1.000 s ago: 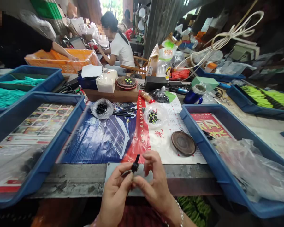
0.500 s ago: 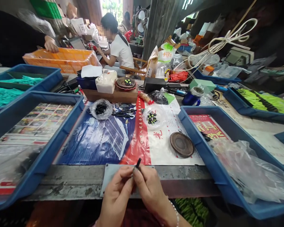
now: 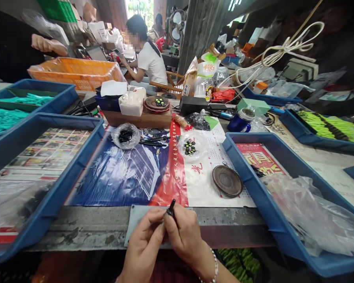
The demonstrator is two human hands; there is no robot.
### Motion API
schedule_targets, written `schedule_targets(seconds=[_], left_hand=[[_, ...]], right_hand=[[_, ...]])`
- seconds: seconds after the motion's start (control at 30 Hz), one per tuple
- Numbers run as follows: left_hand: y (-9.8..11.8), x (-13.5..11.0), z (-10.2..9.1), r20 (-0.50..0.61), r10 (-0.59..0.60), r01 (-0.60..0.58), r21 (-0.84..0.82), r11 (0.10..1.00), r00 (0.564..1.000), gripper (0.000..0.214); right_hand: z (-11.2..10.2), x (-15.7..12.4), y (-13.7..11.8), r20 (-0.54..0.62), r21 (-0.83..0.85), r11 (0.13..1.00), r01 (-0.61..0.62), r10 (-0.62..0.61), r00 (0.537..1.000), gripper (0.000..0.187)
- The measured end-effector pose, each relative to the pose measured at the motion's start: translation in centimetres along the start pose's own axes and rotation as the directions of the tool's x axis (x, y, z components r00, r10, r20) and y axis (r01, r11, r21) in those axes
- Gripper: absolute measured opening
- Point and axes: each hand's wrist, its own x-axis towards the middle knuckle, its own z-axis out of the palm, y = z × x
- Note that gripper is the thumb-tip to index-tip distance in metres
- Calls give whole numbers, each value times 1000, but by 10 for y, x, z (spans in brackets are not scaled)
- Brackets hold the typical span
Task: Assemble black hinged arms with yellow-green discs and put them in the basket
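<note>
Near the table's front edge, my right hand (image 3: 186, 232) pinches a small black rod-shaped part (image 3: 171, 206) that narrows to a tip pointing up and away. My left hand (image 3: 146, 237) is closed too, its thumb and forefinger pressed against the lower end of the same part. My fingers hide that lower end. Beneath the hands lies a pale metal plate (image 3: 133, 222). Farther in sit a clear bag of black pieces (image 3: 125, 136), several black sticks (image 3: 155, 140), a clear dish with black and green round pieces (image 3: 190, 148), and a brown round saucer (image 3: 227, 180).
Blue trays flank me at left (image 3: 51, 212) and right (image 3: 271, 214); the right one holds plastic bags (image 3: 312, 212). A blue mug (image 3: 241, 121) and tissue pack (image 3: 132, 101) stand farther back. A co-worker's hand (image 3: 48, 44) is above an orange crate (image 3: 76, 72); another person sits behind.
The black part now shows more of its length above my fingers, and my right hand has shifted slightly. The co-worker's hand has lifted off the orange crate, up and left.
</note>
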Motion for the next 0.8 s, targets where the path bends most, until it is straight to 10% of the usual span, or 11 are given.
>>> schedule_targets(seconds=[0.13,0.27,0.4,0.57,0.67,0.8], left_hand=[[3,1,-1,-5,-4,4,20,1000,1000,21],[6,2,1,-13,55,-54,24,998,998,16],[6,2,1,-17,65,-64,41,997,998,19],[6,-2,1,-51,78,-77,21,997,996,17],[9,-1,2,-57,18,-20,-34,999,998,18],[19,5,4,-207,-109,48,-279,959,972,25]], right_hand=[[-1,2,-2,255,197,976,-93,41,966,55],[0,3,-2,20,-94,994,56,-54,998,56],[2,4,-4,305,187,972,-144,82,949,59],[5,4,-3,146,34,995,-89,83,986,59],[4,5,2,313,254,925,-282,198,929,66],[3,-3,2,349,325,912,-248,128,928,54]])
